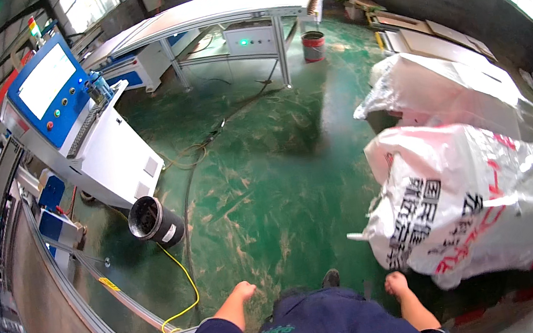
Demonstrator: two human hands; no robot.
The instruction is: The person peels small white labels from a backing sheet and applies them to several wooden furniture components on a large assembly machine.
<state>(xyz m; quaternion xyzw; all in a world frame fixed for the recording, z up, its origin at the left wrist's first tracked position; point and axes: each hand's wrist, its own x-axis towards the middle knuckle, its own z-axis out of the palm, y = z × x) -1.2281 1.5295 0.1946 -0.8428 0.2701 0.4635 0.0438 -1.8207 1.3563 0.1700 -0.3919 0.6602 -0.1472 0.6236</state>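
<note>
My left hand (245,290) hangs at my side over the green floor, its fingers curled into a loose fist with nothing showing in it. On the other side, my right hand (395,283) is also curled closed, and no object shows in it. Nearest to that hand is a big stuffed white plastic sack (453,199) with black and red print; they look apart. The tip of one dark shoe (330,278) shows between my hands.
On the left stand a machine rail (71,295), a control console (106,146) and a black bucket (155,222). A yellow hose (190,276) and dark cable (189,213) cross the floor. Ahead is a long table (221,10); more wrapped sacks (448,82) and boards (434,35) lie right.
</note>
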